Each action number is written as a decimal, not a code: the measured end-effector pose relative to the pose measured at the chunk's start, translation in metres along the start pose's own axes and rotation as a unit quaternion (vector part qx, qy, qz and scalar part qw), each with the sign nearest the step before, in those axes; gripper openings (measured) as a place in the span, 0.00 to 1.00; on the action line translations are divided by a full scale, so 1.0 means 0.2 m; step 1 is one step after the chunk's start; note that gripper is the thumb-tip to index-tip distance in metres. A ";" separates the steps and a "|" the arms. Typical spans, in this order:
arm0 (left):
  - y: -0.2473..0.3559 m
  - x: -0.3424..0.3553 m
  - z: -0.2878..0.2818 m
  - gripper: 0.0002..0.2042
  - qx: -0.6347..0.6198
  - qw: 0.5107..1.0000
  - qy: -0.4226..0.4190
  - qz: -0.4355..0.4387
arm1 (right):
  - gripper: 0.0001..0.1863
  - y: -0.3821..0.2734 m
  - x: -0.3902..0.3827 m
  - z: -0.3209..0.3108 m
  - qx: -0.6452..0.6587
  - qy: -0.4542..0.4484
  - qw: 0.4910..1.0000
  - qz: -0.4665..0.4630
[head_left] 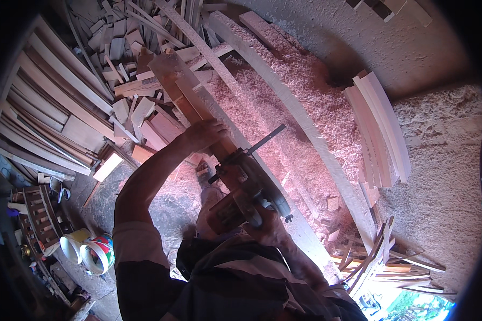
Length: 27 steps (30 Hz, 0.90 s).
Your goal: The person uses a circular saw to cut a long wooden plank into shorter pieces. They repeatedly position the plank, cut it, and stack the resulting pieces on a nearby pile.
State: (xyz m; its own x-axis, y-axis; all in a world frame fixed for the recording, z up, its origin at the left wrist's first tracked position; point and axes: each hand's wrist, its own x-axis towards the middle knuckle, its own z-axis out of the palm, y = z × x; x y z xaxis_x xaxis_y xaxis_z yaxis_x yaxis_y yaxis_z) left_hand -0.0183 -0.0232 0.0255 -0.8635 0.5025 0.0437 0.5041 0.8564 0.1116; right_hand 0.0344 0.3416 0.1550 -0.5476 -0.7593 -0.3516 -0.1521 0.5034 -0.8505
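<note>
A dark handheld power tool that looks like a circular saw (pixel 246 187) rests on a long wooden board (pixel 171 75) that slants from the upper left toward me. A thin metal bar (pixel 268 138) sticks out from the saw's front to the right. My right hand (pixel 268 229) is closed around its rear handle, close to my body. Ahead of the saw, my left hand (pixel 204 134) lies across the board, its fingers curled over the wood. The blade and the saw's underside are hidden.
Pale shavings (pixel 310 101) cover the floor beyond the board. A long curved plank (pixel 300 104) lies across them. Curved pieces (pixel 377 128) are stacked at the right, long planks (pixel 64 85) at the left, offcuts (pixel 126 37) at the back. Buckets (pixel 97 254) stand at the lower left.
</note>
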 end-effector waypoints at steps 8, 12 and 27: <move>-0.13 -0.03 0.02 0.44 0.023 1.000 0.004 -0.009 | 0.32 -0.03 0.11 0.02 -0.008 0.001 1.000 -0.012; -0.20 -0.05 0.01 0.44 0.025 0.999 -0.030 -0.025 | 0.32 -0.05 0.18 0.04 0.000 0.018 0.997 -0.075; -0.29 -0.08 -0.04 0.38 0.022 0.999 -0.034 -0.027 | 0.32 -0.13 0.30 0.05 0.002 -0.001 0.999 -0.041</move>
State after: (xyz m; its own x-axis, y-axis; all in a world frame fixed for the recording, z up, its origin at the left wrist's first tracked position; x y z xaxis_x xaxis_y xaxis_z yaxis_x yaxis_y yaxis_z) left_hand -0.0348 -0.0824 0.0270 -0.8870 0.4609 -0.0279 0.4584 0.8862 0.0677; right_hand 0.0131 0.2780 0.1525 -0.5318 -0.7989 -0.2810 -0.1927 0.4373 -0.8784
